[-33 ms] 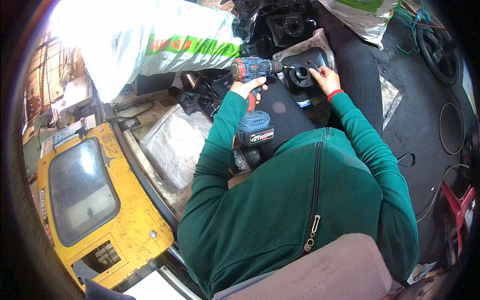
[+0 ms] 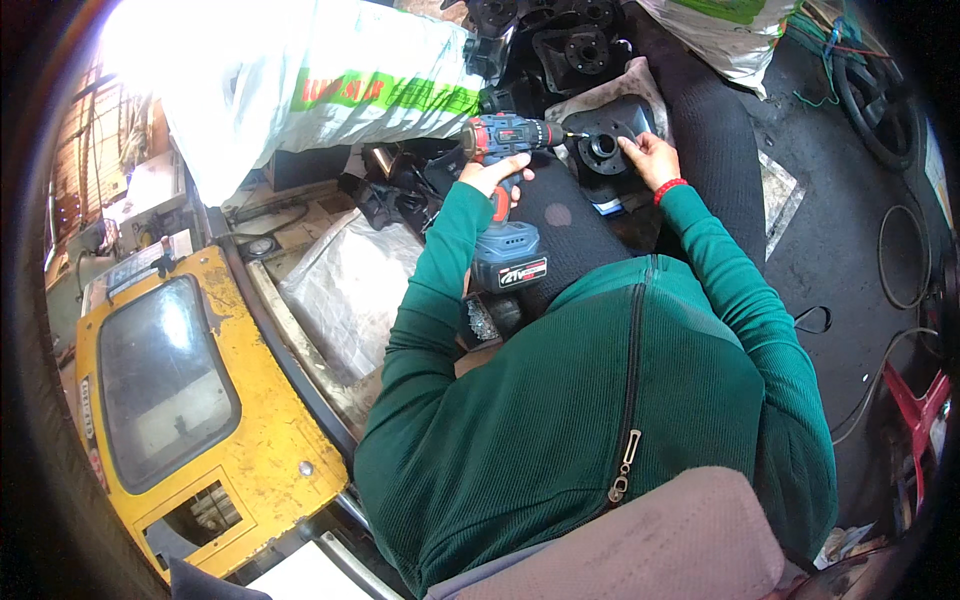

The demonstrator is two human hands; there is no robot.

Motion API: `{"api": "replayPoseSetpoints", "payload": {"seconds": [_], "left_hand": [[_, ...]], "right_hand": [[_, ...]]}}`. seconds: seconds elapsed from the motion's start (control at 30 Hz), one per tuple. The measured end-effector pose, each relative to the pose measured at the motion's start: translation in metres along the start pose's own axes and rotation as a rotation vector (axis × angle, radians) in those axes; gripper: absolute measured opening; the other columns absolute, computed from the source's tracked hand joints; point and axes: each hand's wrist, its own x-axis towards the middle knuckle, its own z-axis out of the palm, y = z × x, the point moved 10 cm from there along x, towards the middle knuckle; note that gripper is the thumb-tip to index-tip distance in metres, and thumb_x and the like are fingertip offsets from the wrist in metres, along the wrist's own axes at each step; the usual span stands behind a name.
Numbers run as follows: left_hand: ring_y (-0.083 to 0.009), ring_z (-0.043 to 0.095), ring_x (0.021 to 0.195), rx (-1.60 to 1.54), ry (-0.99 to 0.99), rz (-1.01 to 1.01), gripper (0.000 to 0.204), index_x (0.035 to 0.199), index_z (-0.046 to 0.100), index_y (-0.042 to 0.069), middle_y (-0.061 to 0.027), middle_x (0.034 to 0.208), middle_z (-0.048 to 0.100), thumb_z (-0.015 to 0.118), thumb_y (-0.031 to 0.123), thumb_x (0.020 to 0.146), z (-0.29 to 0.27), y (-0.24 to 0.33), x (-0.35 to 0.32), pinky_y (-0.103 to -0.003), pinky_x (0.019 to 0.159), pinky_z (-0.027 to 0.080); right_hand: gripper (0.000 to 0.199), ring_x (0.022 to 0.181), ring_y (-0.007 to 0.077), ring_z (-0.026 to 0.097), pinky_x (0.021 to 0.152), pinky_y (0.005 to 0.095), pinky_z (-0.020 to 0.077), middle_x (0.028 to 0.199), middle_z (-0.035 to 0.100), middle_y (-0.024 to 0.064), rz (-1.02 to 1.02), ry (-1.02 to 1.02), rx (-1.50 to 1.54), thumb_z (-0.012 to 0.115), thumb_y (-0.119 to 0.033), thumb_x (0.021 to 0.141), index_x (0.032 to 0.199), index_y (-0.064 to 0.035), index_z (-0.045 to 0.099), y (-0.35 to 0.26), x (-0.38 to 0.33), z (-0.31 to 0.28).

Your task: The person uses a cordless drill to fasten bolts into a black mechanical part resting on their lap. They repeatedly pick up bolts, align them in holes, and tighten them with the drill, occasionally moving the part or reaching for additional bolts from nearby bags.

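A blue, grey and red cordless drill (image 2: 510, 133) lies level above my left thigh, its bit pointing right. My left hand (image 2: 492, 178) is wrapped round its handle, with the blue battery (image 2: 508, 256) below. The bit's tip reaches the near-left rim of a black flanged part (image 2: 603, 152) with a raised round collar; whether it touches cannot be made out. My right hand (image 2: 652, 160), a red bracelet at its wrist, pinches that part's right edge between thumb and fingers. The part rests between my legs, over a grimy pale cloth or sack (image 2: 640, 80).
Several similar black parts (image 2: 575, 50) are heaped beyond. A white bag with a green band (image 2: 390, 95) stands at far left, another bag (image 2: 725, 40) at far right. A yellow machine panel (image 2: 265, 370) is on my left. Cable (image 2: 880, 260) lies on the dark floor at right.
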Motion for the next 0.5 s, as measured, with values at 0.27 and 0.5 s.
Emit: {"api": "replayPoseSetpoints", "payload": {"seconds": [0.27,0.5], "left_hand": [[-0.0129,0.059,0.051,0.703,0.06,0.262,0.043,0.104,0.061,0.004,-0.0063,0.074,0.066,0.077,0.032,0.075,0.01,0.037,0.013,-0.029,0.048,0.048],[-0.029,0.063,0.1,1.13,0.067,0.275,0.053,0.11,0.063,0.008,-0.0152,0.104,0.066,0.075,0.039,0.068,0.02,0.064,0.031,-0.035,0.089,0.049]], "right_hand": [[0.051,0.054,0.0238,0.052,0.056,0.0373,0.0421,0.059,0.055,0.0126,0.003,0.017,-0.024,0.067,-0.05,0.079,0.067,-0.0022,0.054,-0.004,0.007,-0.002],[0.048,0.053,0.0222,0.048,0.055,0.0368,0.0414,0.058,0.053,0.0128,0.031,0.024,0.023,0.068,-0.046,0.08,0.068,-0.0018,0.053,-0.009,0.004,-0.007]]}}
